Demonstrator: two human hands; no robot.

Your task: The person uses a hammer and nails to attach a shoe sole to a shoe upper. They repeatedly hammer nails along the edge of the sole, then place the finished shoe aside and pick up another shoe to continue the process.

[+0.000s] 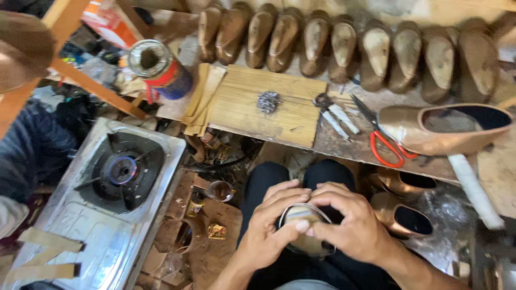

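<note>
— What are the hands doing?
— The left hand [269,225] and right hand [352,225] both pinch a shoe [306,225] on the lap, fingers pressed along its rim.
— What's around?
— Scissors [384,142] on the bench [269,107], and a lit stove [121,172] to the left.

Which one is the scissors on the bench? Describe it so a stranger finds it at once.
Start at the wooden workbench under the long row of upturned shoes. Move right to the lone bronze shoe lying on its side. The scissors lie just left of its toe, blades pointing up-left; their red handle loops set them apart from the grey pliers nearby.
</note>
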